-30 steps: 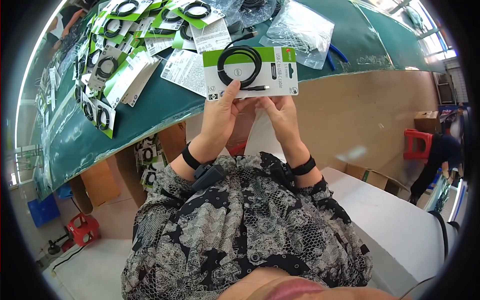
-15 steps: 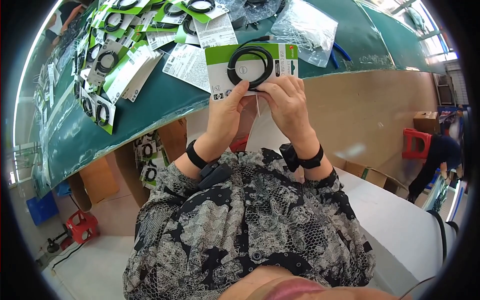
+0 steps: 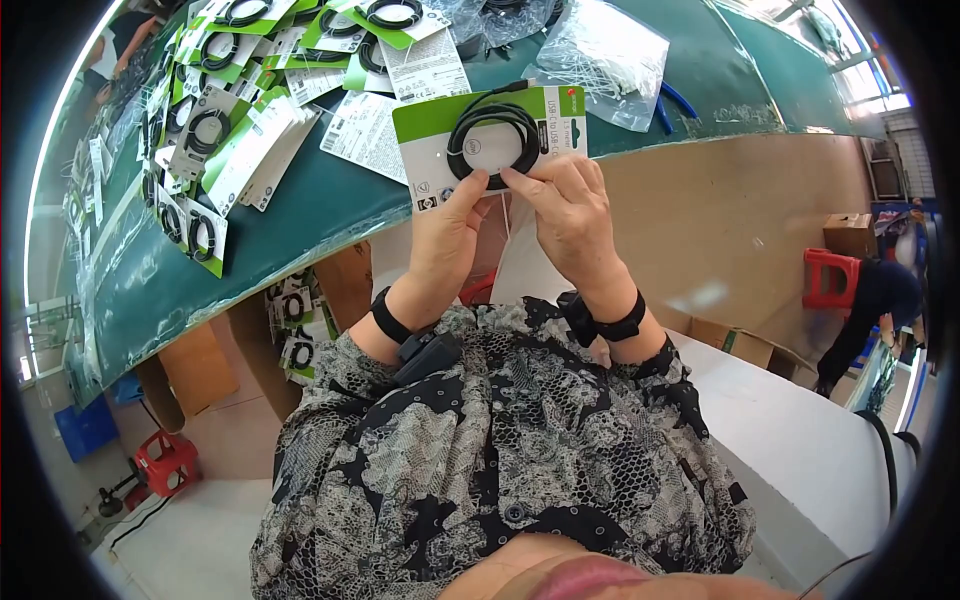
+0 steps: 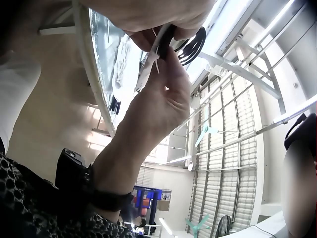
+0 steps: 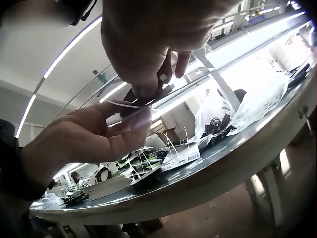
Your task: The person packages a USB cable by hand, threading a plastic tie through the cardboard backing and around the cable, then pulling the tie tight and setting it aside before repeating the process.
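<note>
A green-and-white printed card [image 3: 418, 155] carries a coiled black USB-C cable [image 3: 529, 140], held up in front of the table edge. My left hand [image 3: 442, 238] grips the card's lower left part, its thumb on the front at the bottom of the coil. My right hand [image 3: 578, 215] pinches the coil's lower right, thumb and fingertip close to the left thumb. One cable plug [image 3: 515, 87] sticks out above the card; the lower plug is hidden behind the right hand. A thin white tie [image 4: 158, 65] hangs by the fingers in the left wrist view.
Many carded cables [image 3: 210, 130] lie heaped on the green table [image 3: 270, 255] at left. Behind the held card are a printed card [image 3: 365, 140], a plastic bag of white ties [image 3: 605, 75] and blue-handled pliers [image 3: 675, 103]. A red stool [image 3: 830, 278] and another person are at right.
My right hand has moved from the card's lower edge up to its front, onto the coil's lower right, covering the lower plug. The coil has shifted slightly right on the card.
</note>
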A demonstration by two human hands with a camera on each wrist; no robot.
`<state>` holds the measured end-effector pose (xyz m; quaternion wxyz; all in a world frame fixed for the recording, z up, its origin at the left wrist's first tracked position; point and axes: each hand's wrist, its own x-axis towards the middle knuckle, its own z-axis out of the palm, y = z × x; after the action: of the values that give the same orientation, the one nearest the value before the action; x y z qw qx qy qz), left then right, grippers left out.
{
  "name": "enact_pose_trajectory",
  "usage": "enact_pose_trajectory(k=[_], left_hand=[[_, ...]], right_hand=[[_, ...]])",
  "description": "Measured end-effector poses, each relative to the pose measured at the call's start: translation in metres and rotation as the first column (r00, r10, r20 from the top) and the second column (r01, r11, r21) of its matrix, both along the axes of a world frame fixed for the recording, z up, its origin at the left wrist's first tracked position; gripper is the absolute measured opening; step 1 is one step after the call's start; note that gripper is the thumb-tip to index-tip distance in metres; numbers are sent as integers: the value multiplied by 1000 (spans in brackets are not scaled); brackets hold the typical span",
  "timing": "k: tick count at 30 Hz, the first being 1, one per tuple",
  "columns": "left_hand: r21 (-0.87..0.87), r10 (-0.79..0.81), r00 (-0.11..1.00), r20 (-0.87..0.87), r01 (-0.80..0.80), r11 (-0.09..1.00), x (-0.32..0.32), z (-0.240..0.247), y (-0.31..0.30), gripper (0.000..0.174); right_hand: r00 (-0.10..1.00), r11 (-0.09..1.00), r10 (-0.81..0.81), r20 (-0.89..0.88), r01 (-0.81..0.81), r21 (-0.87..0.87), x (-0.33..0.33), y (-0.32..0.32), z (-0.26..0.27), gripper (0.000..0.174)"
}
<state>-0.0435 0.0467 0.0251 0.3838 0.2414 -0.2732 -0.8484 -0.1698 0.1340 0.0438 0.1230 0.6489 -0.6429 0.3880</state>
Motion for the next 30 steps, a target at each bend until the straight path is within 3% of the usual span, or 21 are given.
enact_pose_trajectory(k=[6,11,15,18,20,27,30], left_hand=[[-14,-9,996,89,10,1000,1,-3,-1,33],[-36,-22,994,108,26,999,-2,-7,3,29],[27,-36,995,97,34,999,-2,-2,-1,27],[65,-67,995,70,62,996,0,-2,-5,26],[78,-115,993,24,113,991,2,-5,-5,26],[79,-64,998,11,63,995,-2,-13,-5,24],[97,-70,998,7,68,993,-1,-13,-4,24]], right_hand=[[990,999,-54,-134,52,-16,8,0,-4,32],[988,996,-84,-130,85,4,9,3,-15,34],[996,997,-68,-66,65,-42,8,1,-22,36],[982,1000,18,-190,-22,-19,-3,5,-21,36],[986,999,34,-165,-31,20,-2,7,-17,36],[997,990,38,-69,-28,140,8,7,-10,32],[972,998,50,-230,-41,44,-7,5,-24,27]])
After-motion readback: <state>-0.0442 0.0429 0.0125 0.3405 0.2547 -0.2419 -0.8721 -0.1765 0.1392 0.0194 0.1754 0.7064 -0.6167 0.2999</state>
